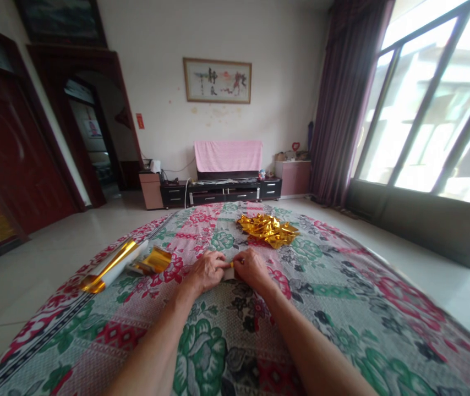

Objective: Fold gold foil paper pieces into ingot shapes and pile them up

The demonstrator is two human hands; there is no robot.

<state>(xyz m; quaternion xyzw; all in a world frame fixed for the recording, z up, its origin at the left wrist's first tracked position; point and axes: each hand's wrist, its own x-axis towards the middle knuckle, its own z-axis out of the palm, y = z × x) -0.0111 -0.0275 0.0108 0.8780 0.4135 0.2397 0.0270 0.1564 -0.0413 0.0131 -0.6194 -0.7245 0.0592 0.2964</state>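
Bare forearms reach over a flowered cloth, with the left hand and right hand nearly meeting. Both sets of fingers are closed on a small piece of paper, pale with a bit of yellow, which sits directly between the fingertips and is mostly hidden. Just beyond the right hand lies a pile of gold foil; left of the left hand, a loose gold sheet lies beside a gold-and-white roll.
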